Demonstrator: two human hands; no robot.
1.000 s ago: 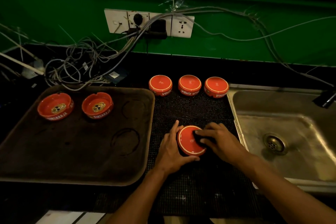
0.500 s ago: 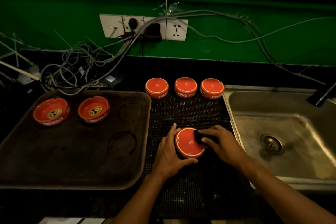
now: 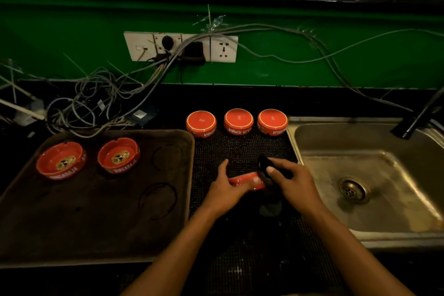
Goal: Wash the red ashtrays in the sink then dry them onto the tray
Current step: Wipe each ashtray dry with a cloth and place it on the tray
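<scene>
My left hand grips a red ashtray turned on its side above the black mat. My right hand presses a dark cloth against the ashtray's right end. Three more red ashtrays stand upside down in a row at the back of the mat: left, middle and right. Two red ashtrays sit upright on the brown tray, one at the far left, one beside it. The steel sink lies to the right.
A tangle of grey cables lies behind the tray, running up to wall sockets on the green wall. A dark tap reaches over the sink's back right corner. The drain sits mid-basin.
The ashtray between my hands has been turned from base-up to lying on its side. My right hand with the cloth has shifted to its right end.
</scene>
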